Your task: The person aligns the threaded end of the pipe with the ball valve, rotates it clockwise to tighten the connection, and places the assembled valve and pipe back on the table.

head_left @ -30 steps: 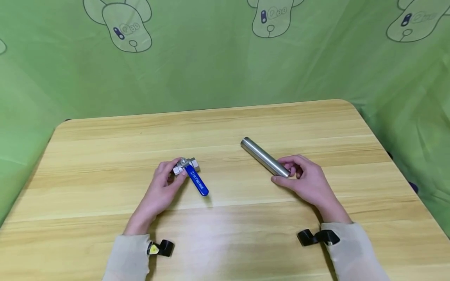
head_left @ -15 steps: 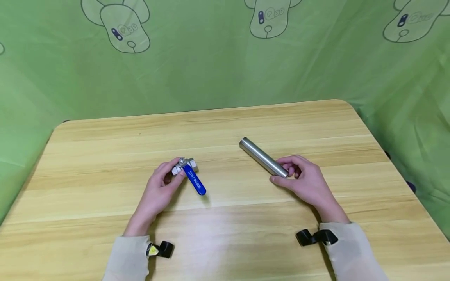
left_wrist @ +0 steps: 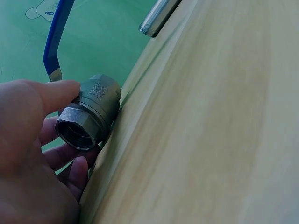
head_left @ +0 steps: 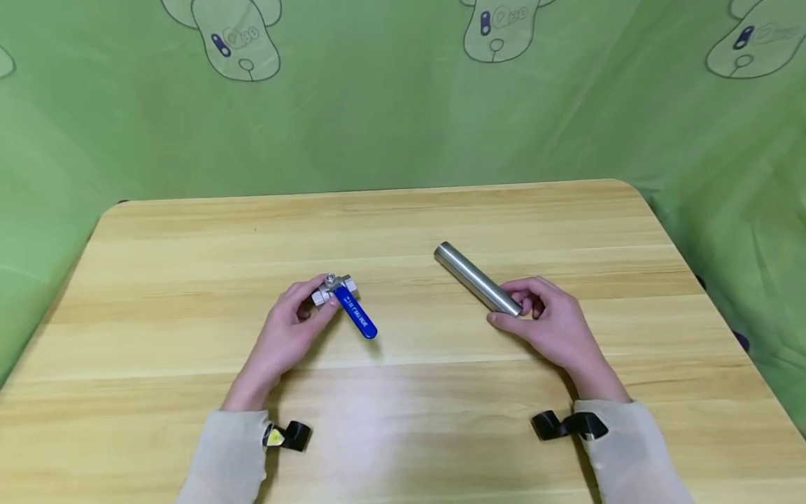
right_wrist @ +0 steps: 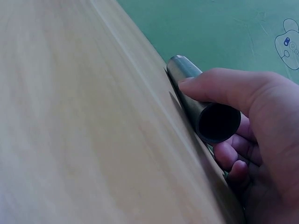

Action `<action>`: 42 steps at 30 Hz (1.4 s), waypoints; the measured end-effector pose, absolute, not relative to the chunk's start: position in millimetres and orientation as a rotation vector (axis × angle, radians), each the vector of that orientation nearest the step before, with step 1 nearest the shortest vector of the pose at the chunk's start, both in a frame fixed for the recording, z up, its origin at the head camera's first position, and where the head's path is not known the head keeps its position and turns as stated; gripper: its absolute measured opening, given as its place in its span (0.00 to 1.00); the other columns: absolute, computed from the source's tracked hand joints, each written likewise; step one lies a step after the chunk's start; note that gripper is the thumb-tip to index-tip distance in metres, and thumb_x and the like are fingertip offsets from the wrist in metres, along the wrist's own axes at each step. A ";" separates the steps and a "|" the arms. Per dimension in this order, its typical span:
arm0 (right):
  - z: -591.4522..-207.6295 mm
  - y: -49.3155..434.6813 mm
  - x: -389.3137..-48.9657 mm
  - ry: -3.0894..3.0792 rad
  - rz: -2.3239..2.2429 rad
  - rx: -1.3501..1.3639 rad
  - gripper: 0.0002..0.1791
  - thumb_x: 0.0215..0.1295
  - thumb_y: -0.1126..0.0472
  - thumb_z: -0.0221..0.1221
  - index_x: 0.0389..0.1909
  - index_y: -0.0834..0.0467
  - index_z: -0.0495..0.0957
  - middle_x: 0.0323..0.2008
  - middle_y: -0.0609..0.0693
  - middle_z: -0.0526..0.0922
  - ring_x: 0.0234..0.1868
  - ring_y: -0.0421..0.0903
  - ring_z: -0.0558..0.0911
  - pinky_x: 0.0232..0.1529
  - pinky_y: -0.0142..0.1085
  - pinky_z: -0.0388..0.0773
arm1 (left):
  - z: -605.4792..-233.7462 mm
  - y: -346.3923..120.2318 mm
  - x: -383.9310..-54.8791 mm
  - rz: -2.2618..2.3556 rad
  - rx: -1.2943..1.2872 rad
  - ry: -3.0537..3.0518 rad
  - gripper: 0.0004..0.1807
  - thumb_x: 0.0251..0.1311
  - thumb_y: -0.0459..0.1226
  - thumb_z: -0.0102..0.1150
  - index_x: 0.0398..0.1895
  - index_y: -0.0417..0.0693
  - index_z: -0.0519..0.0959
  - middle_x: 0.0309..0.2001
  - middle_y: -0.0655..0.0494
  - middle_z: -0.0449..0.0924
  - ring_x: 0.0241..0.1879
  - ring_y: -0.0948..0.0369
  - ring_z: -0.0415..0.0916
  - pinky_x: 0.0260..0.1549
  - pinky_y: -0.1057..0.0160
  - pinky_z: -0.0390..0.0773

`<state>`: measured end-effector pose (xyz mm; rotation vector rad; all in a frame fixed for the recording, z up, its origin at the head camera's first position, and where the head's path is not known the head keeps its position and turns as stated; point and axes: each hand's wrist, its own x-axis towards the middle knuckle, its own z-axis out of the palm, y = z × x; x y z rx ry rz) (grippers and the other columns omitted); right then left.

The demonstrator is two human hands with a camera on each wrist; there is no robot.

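Note:
My left hand (head_left: 286, 327) grips a silver ball valve (left_wrist: 96, 105) by its metal body, thumb on the near side. Its long blue lever (head_left: 355, 313) points toward the table's front and right, and a threaded opening faces the left wrist camera. On the right, my right hand (head_left: 557, 322) pinches the near end of a plain steel pipe (head_left: 472, 274) between thumb and fingers. The pipe slants away to the far left, and its far end shows a fine thread in the left wrist view. Some fingers of each hand are hidden behind the part it holds.
Both parts are over a light wood-grain table (head_left: 403, 420) with rounded far corners. A green curtain (head_left: 378, 126) with printed animal heads hangs behind it and along both sides. Black straps with small cameras sit on both sleeves (head_left: 630, 448).
The view has tilted and shifted slightly. Both hands keep their hold on the valve and the pipe, with hardly any movement over the table.

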<state>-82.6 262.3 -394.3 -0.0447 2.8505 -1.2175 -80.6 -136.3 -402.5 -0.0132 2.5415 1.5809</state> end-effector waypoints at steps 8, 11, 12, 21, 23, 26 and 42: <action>-394.8 264.2 -80.1 2.865 -1.247 -0.031 0.26 0.61 0.47 0.78 0.57 0.51 0.85 0.40 0.50 0.78 0.40 0.45 0.73 0.33 0.28 0.72 | -401.6 -131.0 -85.4 1.552 -0.031 2.614 0.34 0.67 0.39 0.74 0.76 0.55 0.76 0.63 0.48 0.81 0.54 0.52 0.73 0.54 0.61 0.76; -399.7 264.6 -78.3 2.907 -1.283 -0.066 0.22 0.62 0.50 0.78 0.54 0.53 0.87 0.38 0.50 0.80 0.37 0.43 0.75 0.31 0.27 0.74 | -401.3 -129.1 -84.9 1.586 -0.088 2.614 0.33 0.66 0.38 0.75 0.74 0.55 0.78 0.58 0.45 0.82 0.50 0.53 0.73 0.50 0.63 0.76; -401.1 264.8 -77.6 2.923 -1.303 -0.083 0.21 0.63 0.52 0.78 0.54 0.54 0.88 0.38 0.50 0.81 0.36 0.42 0.75 0.30 0.26 0.75 | -401.4 -128.7 -84.4 1.597 -0.109 2.607 0.33 0.65 0.38 0.75 0.74 0.56 0.78 0.56 0.45 0.82 0.49 0.54 0.72 0.49 0.64 0.76; -400.2 263.5 -70.6 2.892 -1.390 -0.005 0.19 0.71 0.51 0.72 0.58 0.54 0.88 0.43 0.51 0.85 0.37 0.40 0.77 0.32 0.25 0.77 | -407.5 -130.7 -77.3 1.877 -0.210 2.399 0.36 0.63 0.30 0.74 0.76 0.45 0.74 0.57 0.40 0.84 0.46 0.59 0.77 0.43 0.75 0.82; -399.8 262.7 -69.1 2.821 -1.445 0.013 0.20 0.72 0.51 0.71 0.59 0.54 0.88 0.45 0.50 0.85 0.37 0.40 0.77 0.32 0.27 0.78 | -406.6 -131.7 -75.1 1.934 -0.208 2.342 0.36 0.64 0.28 0.72 0.76 0.45 0.74 0.62 0.39 0.83 0.49 0.60 0.79 0.48 0.75 0.84; -398.4 259.9 -68.6 2.682 -1.582 0.011 0.21 0.73 0.53 0.70 0.61 0.58 0.86 0.46 0.47 0.86 0.38 0.39 0.79 0.34 0.27 0.82 | -404.8 -132.6 -73.2 2.018 -0.156 2.248 0.35 0.64 0.25 0.70 0.75 0.44 0.74 0.68 0.38 0.80 0.54 0.61 0.83 0.57 0.73 0.87; -387.3 239.5 -73.7 2.145 -2.068 -0.202 0.12 0.77 0.68 0.62 0.55 0.56 0.87 0.40 0.45 0.89 0.39 0.39 0.86 0.43 0.28 0.91 | -400.7 -112.3 -68.2 2.294 -0.001 1.829 0.35 0.61 0.17 0.64 0.73 0.29 0.68 0.57 0.55 0.88 0.54 0.63 0.88 0.62 0.66 0.88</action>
